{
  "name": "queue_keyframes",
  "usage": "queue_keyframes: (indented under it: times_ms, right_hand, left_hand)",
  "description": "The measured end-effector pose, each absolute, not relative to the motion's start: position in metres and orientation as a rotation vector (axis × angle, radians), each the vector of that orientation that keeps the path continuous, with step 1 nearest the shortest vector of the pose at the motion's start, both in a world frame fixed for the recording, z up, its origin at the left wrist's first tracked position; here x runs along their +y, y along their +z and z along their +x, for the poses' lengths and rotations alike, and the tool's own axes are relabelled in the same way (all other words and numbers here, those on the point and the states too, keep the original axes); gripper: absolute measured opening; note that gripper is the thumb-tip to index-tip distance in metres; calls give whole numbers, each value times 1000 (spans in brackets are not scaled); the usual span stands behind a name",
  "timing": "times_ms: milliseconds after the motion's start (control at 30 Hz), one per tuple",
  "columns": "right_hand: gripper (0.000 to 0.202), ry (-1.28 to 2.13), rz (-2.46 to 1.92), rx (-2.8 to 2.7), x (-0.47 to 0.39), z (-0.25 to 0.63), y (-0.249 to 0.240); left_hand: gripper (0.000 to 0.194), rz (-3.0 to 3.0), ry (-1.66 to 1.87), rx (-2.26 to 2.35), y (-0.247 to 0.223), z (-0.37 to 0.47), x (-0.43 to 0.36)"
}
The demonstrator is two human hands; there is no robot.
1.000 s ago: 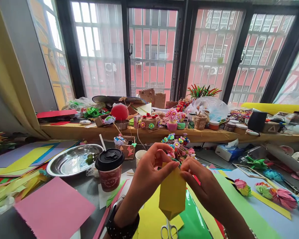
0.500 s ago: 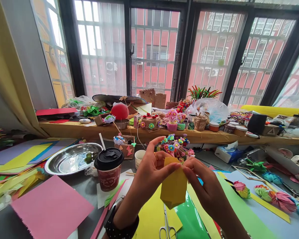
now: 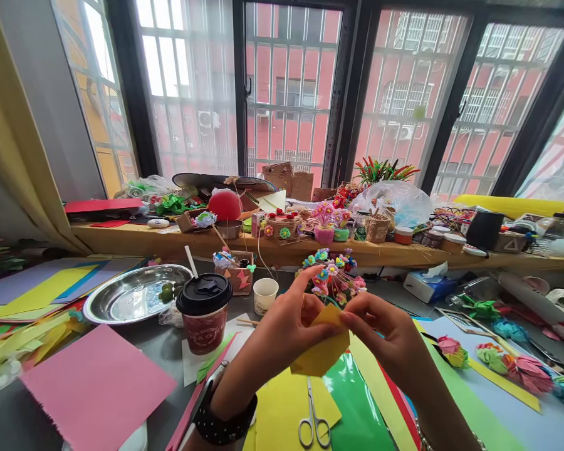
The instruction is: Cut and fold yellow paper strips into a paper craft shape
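Note:
A folded piece of yellow paper (image 3: 323, 351) is held up between my two hands, above the desk. My left hand (image 3: 294, 326) grips its left side, thumb across the front and index finger raised. At the upper right corner, my right hand (image 3: 380, 326) pinches the paper between thumb and fingers. Below lie small scissors (image 3: 314, 419) on flat yellow paper sheets (image 3: 282, 407). A shiny green sheet (image 3: 357, 401) sits beside them to the right. The fingertips behind the paper are partly hidden.
To the left stand a lidded paper cup (image 3: 204, 319) with a straw, a metal tray (image 3: 122, 307) holding small green fruits, and a pink sheet (image 3: 98, 388). A small white cup (image 3: 266, 294) and a flower bunch (image 3: 333, 272) are behind my hands. Paper flowers (image 3: 529, 369) lie right.
The folded yellow paper has tilted and turned, its lower end swinging to the left. My left hand has rotated with it, while my right hand still pinches the corner.

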State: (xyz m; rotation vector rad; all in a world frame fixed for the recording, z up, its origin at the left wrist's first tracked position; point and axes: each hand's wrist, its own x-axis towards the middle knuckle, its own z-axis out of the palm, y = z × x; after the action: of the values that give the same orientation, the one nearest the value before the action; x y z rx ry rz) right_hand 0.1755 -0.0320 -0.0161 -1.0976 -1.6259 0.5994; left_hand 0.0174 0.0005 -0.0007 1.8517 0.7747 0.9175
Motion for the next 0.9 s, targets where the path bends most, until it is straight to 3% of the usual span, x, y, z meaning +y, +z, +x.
queue_keyframes:
  times_ms: [200,400,467,567,633,900]
  right_hand:
    - [20,664,-1066,-1255,-21,184,-24]
    - [21,700,-959,-1016,-16,186,-26]
    - [20,763,-908,-998,-17,181,-25]
    - [18,886,-862,-1049,-19,173,-24]
    - [18,911,-841,-1094,-20,168,-25]
    - [22,802,-965,-1374,-23,162,-24]
  left_hand:
    - [71,1928,1307,1081,-5,19,11]
    - [85,1657,1250,955,-13,25,20]
    - [75,1561,1123,801,-12,30,18]
    - [45,1507,888,559,-12,37,13]
    - [34,1482,964,488,-13,40,10]
    - [19,1452,1211,571,-10,35,9]
